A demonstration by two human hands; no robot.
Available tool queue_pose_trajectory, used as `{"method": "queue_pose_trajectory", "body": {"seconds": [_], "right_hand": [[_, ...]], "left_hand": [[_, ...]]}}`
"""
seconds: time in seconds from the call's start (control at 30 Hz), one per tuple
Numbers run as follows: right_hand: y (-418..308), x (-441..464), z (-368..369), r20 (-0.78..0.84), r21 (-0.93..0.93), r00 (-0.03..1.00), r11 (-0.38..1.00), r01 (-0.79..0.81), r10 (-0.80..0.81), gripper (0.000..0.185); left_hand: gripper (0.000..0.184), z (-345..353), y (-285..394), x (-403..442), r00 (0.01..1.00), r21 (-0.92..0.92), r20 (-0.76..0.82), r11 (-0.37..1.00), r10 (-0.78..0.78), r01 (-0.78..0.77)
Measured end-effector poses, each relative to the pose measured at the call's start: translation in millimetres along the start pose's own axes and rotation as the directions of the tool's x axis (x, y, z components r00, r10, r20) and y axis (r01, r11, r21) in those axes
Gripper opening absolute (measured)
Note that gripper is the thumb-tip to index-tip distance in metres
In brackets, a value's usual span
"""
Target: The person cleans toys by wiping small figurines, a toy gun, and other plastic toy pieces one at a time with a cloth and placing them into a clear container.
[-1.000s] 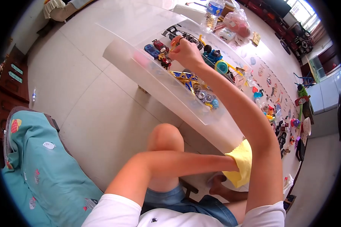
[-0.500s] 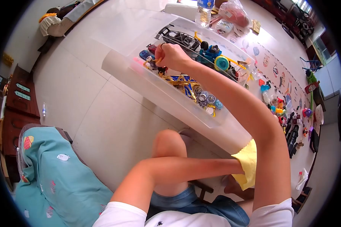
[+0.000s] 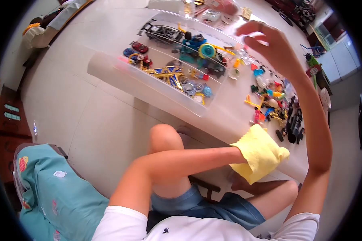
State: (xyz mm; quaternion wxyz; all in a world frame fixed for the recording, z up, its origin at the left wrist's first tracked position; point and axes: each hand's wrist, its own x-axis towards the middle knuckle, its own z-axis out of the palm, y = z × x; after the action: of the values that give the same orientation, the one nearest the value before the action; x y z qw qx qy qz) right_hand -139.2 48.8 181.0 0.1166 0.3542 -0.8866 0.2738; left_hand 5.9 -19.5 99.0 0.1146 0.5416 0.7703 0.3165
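Observation:
A yellow cloth [image 3: 256, 154] with a zigzag edge covers my left hand, above my lap near the table's front edge; the fingers are hidden beneath it. My right hand [image 3: 269, 46] is raised over the far right of the table, fingers curved and apart from the thumb, with nothing visible in it. To its left stands a clear plastic box [image 3: 177, 102] with compartments. Inside are a black car frame [image 3: 163, 33], a teal and yellow toy [image 3: 205, 50], a red toy car [image 3: 139, 47], a blue and gold piece [image 3: 171, 75] and several spinners [image 3: 193, 86].
Mixed small toys [image 3: 275, 96] lie heaped on the table right of the box, beside black toy parts [image 3: 294, 122]. Behind the box are a bottle [image 3: 187, 9] and plastic bags [image 3: 223, 6]. A teal cloth with fish [image 3: 54, 184] covers a seat at lower left.
My right hand has left the box's left compartment and swung right, its fingers opening. The covered left hand has come further into view. The whole view has shifted rightward.

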Motion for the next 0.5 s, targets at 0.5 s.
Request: {"method": "queue_pose_trajectory", "body": {"seconds": [0.5], "right_hand": [[107.1, -127.1, -29.7, 0.086, -0.323, 0.752, 0.733, -0.599, 0.653, 0.018]], "left_hand": [[0.022, 98.1, -34.3, 12.0, 0.961, -0.666, -0.021, 0.713, 0.276, -0.219]]}}
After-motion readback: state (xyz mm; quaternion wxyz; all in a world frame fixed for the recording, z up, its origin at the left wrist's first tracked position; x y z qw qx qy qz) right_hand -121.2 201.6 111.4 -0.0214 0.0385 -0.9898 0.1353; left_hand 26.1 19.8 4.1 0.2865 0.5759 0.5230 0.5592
